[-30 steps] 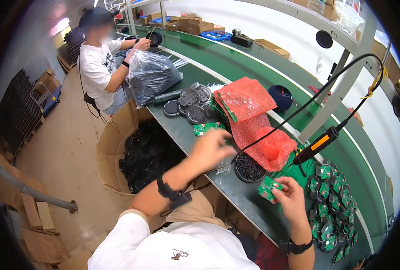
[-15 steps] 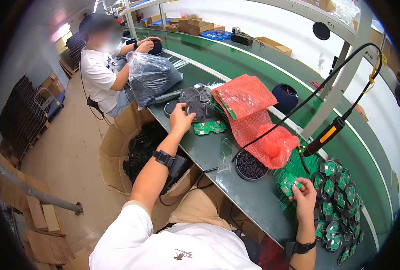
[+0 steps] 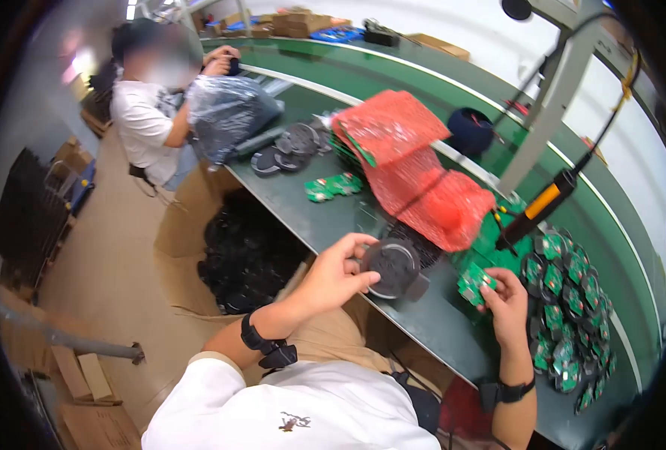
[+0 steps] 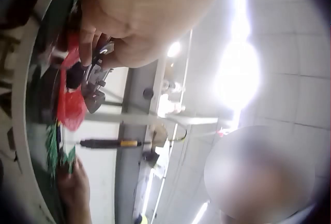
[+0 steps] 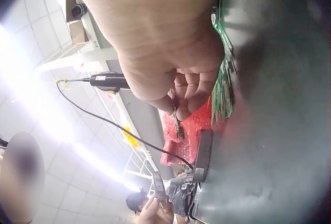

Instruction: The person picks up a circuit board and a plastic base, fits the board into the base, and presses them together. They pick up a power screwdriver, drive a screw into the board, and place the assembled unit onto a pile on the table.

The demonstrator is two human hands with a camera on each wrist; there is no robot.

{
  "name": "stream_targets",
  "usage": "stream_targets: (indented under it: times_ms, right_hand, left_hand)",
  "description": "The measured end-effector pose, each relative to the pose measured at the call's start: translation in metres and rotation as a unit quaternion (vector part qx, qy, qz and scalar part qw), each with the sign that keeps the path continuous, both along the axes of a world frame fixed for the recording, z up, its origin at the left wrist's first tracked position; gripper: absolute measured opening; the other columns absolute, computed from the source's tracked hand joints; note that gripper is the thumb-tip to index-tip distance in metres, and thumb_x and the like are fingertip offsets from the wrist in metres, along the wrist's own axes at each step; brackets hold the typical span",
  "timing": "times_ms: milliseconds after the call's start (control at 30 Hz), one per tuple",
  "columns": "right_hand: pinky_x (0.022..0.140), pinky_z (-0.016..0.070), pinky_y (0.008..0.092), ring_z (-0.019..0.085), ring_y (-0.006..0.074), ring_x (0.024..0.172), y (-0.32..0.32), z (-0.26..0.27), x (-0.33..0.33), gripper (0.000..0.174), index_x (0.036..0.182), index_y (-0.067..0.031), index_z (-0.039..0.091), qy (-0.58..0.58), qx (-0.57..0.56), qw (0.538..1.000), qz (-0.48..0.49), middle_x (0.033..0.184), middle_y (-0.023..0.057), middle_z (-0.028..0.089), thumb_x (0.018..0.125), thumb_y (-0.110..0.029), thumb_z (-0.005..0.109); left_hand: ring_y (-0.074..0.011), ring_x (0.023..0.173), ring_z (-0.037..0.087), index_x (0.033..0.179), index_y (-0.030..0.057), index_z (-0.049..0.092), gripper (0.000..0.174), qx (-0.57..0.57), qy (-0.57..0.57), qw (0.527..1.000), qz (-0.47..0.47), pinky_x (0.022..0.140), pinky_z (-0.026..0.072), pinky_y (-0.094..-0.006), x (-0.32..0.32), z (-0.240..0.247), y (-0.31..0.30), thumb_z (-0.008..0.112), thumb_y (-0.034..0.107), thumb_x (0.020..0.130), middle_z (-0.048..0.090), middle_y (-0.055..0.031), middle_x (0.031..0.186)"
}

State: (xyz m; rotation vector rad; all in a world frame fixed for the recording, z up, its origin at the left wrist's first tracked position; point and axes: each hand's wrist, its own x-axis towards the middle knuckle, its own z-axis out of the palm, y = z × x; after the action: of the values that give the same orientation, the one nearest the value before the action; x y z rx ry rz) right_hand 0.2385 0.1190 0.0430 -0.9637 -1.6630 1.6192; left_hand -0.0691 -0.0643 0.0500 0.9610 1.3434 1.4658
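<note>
In the head view my left hand (image 3: pixel 338 274) pinches the rim of a round dark grey housing (image 3: pixel 393 267) between thumb and fingers, over the table's front edge. My right hand (image 3: pixel 506 304) holds a small green circuit board (image 3: pixel 473 283) by its edge, to the right of the housing. The left wrist view shows the housing (image 4: pixel 94 81) under the left hand's fingers. In the right wrist view the board (image 5: pixel 178 125) appears edge-on between thumb and fingers. A round tray of dark screws (image 3: pixel 415 244) lies partly hidden behind the housing.
Red bubble wrap (image 3: pixel 453 210) lies mid-table, with green boards (image 3: pixel 333 187) and round housings (image 3: pixel 294 148) to its left. Assembled units (image 3: pixel 565 300) are heaped at right, below a hanging screwdriver (image 3: pixel 537 210). A carton (image 3: pixel 179 232) of black parts stands left; another person (image 3: pixel 142 120) sits beyond.
The left hand has come from the housings at the back left toward the body, bringing one round housing. The right hand still holds its board, slightly lower-left of the heap. The head view has shifted.
</note>
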Motion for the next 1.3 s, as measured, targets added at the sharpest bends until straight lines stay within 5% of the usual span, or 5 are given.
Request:
stream_targets:
  times_ms: [200,267,400,1133,1300]
  right_hand:
    - [0.068,0.0597,0.0244,0.070,0.0108,0.089,0.002,-0.002,0.002,0.034,0.129,-0.0008,0.061,0.032,-0.010,0.999,0.018,0.110,0.0066,0.071,0.097,-0.002,0.071]
    - [0.068,0.0597,0.0236,0.070,0.0100,0.088,0.000,0.000,0.001,0.034,0.130,-0.0004,0.059,0.034,-0.016,0.999,0.018,0.108,0.0064,0.072,0.098,-0.002,0.071]
    - [0.069,0.0601,0.0238,0.070,0.0091,0.088,0.001,-0.005,0.001,0.033,0.128,0.0007,0.058,0.030,-0.016,0.999,0.033,0.106,0.0058,0.072,0.098,-0.003,0.072]
    - [0.067,0.0590,0.0235,0.067,0.0062,0.077,-0.002,-0.001,-0.004,0.030,0.126,-0.0010,0.059,-0.019,-0.024,0.999,0.016,0.094,0.0006,0.067,0.099,-0.003,0.071]
    - [0.068,0.0596,0.0232,0.067,0.0059,0.080,-0.003,0.000,-0.003,0.030,0.127,-0.0018,0.060,-0.021,-0.027,0.999,0.022,0.097,0.0014,0.069,0.099,-0.003,0.071]
  left_hand:
    - [-0.0134,0.082,0.071,0.142,0.0021,0.052,0.057,-0.021,0.190,0.979,-0.064,0.070,0.0592,-0.0289,0.056,-0.010,0.027,0.076,-0.003,0.090,0.068,-0.0108,0.106]
    - [-0.0174,0.074,0.070,0.138,0.0025,0.057,0.054,0.061,0.370,0.926,-0.036,0.067,0.0567,-0.0316,0.061,-0.011,0.033,0.079,0.002,0.088,0.069,-0.0147,0.104]
    - [-0.0281,0.077,0.066,0.134,0.0047,0.063,0.051,0.046,0.449,0.891,-0.056,0.071,0.0542,-0.0380,0.067,-0.009,0.039,0.082,0.015,0.088,0.064,-0.0130,0.101]
    - [-0.0409,0.121,0.058,0.140,0.0028,0.058,0.073,0.125,0.496,0.856,-0.075,0.102,0.0489,-0.0467,0.079,-0.020,0.033,0.089,0.019,0.076,0.061,-0.0193,0.134]
    - [-0.0410,0.131,0.053,0.151,0.0020,0.047,0.097,0.133,0.467,0.867,-0.110,0.109,0.0446,-0.0487,0.097,-0.009,0.029,0.093,0.031,0.071,0.053,-0.0201,0.145]
